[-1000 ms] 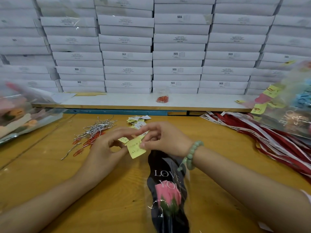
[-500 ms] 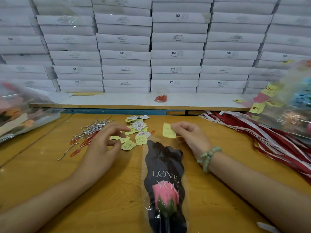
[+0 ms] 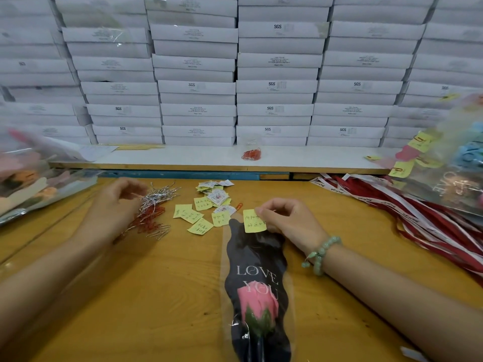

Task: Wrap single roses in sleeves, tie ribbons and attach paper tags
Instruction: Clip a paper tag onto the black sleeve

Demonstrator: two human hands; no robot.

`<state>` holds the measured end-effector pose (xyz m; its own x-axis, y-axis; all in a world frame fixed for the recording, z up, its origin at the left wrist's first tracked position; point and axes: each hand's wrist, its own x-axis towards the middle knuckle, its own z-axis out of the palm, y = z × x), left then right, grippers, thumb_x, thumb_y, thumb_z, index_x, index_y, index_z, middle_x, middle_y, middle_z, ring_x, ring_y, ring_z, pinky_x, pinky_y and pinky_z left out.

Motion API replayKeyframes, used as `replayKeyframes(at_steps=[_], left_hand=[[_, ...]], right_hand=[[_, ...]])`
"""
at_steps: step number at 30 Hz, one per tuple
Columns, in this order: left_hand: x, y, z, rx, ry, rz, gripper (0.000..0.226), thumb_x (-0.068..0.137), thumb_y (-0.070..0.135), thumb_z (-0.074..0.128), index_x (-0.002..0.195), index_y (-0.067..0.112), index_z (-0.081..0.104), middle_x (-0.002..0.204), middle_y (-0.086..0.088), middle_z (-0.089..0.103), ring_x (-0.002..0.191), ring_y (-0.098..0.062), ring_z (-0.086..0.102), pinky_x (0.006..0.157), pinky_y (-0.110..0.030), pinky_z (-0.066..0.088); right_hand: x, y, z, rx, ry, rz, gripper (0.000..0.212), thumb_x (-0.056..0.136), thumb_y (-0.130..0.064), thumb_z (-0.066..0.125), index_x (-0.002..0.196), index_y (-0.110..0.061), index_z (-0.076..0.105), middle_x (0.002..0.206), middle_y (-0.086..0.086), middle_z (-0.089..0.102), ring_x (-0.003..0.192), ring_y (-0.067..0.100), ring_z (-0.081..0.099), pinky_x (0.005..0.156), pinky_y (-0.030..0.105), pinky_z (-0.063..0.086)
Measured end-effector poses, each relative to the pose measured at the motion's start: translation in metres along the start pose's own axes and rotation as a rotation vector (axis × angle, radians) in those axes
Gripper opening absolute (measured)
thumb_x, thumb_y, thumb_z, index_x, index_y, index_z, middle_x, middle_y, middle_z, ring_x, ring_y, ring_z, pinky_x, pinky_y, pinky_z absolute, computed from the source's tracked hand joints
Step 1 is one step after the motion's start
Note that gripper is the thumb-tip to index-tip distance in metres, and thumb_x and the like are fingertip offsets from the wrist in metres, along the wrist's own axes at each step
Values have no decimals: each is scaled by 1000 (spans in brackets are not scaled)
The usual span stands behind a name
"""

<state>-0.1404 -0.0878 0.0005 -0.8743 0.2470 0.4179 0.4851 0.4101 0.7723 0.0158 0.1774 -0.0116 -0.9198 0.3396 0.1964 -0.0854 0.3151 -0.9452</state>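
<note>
On a yellow wooden table (image 3: 167, 296), a pink rose (image 3: 257, 307) lies in its black-and-clear "LOVE YOU" plastic sleeve (image 3: 256, 253). The right hand (image 3: 290, 222) pinches a small yellow handwritten paper tag (image 3: 252, 223) at the sleeve's far end. The blurred left hand (image 3: 112, 205) curls over a heap of silver ties and red paper clips (image 3: 154, 207); whether it grips one is unclear. Unclipped, the tag could slip off the slick plastic.
</note>
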Motion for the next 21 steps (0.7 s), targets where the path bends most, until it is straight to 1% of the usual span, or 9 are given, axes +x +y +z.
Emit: replayKeyframes(at_steps=[3, 5, 7, 8, 10, 12, 13, 17, 21], left_hand=[[2, -4, -10, 276, -143, 116, 18, 91, 3, 59, 88, 19, 66, 87, 2, 63, 76, -12, 55, 61, -26, 41], [1, -2, -13, 433, -219, 229, 15, 91, 16, 64, 79, 25, 63, 79, 4, 61, 73, -11, 54, 62, -30, 44], [1, 0, -14, 525, -278, 279, 15, 90, 25, 65, 76, 29, 62, 78, 7, 60, 74, -12, 54, 67, -35, 47], [1, 0, -14, 548, -292, 283, 15, 90, 26, 66, 76, 30, 61, 79, 9, 59, 74, -11, 54, 67, -34, 47], [2, -3, -15, 579, -327, 282, 11, 88, 27, 68, 80, 32, 62, 81, 14, 58, 75, -6, 53, 63, -25, 42], [2, -5, -15, 602, -380, 286, 9, 85, 28, 71, 87, 35, 65, 86, 19, 56, 77, -2, 52, 61, -16, 36], [2, -7, -16, 593, -396, 283, 11, 84, 27, 72, 90, 36, 68, 88, 20, 56, 78, -1, 52, 61, -14, 35], [6, -11, -17, 546, -403, 273, 16, 81, 22, 76, 90, 36, 72, 86, 17, 58, 77, -3, 55, 62, -16, 36], [8, -18, -15, 549, -391, 321, 33, 79, 14, 77, 83, 44, 64, 84, 20, 57, 74, -2, 55, 61, -18, 37]], right_hand=[[1, 2, 0, -32, -5, -12, 16, 86, -27, 68, 77, -14, 71, 71, -1, 64, 61, 3, 54, 56, 13, 45], [1, 3, 1, -31, -13, -10, 16, 86, -26, 68, 77, -14, 71, 66, -7, 63, 58, 0, 53, 55, 12, 43], [2, 3, 1, -26, -18, -10, 14, 86, -25, 68, 77, -14, 71, 59, -14, 61, 53, -3, 52, 54, 11, 42], [2, 3, 0, -23, -14, -13, 14, 86, -24, 68, 77, -14, 71, 56, -15, 60, 52, -4, 51, 53, 10, 41], [3, 4, 0, -15, -2, -17, 14, 86, -24, 68, 78, -13, 71, 54, -14, 58, 49, -3, 50, 50, 10, 40], [3, 4, -1, -6, 4, -20, 13, 85, -24, 69, 78, -13, 71, 58, -12, 59, 49, -2, 50, 50, 10, 39], [3, 4, -1, -6, 8, -24, 12, 85, -24, 70, 78, -14, 71, 62, -11, 61, 51, -2, 51, 51, 11, 40], [3, 5, 0, 15, 7, -42, 7, 81, -21, 74, 77, -17, 70, 69, -14, 67, 55, -5, 57, 54, 11, 43], [3, 6, 0, 40, -21, -61, 8, 79, -19, 76, 77, -18, 69, 78, -8, 72, 69, 8, 67, 63, 18, 52]])
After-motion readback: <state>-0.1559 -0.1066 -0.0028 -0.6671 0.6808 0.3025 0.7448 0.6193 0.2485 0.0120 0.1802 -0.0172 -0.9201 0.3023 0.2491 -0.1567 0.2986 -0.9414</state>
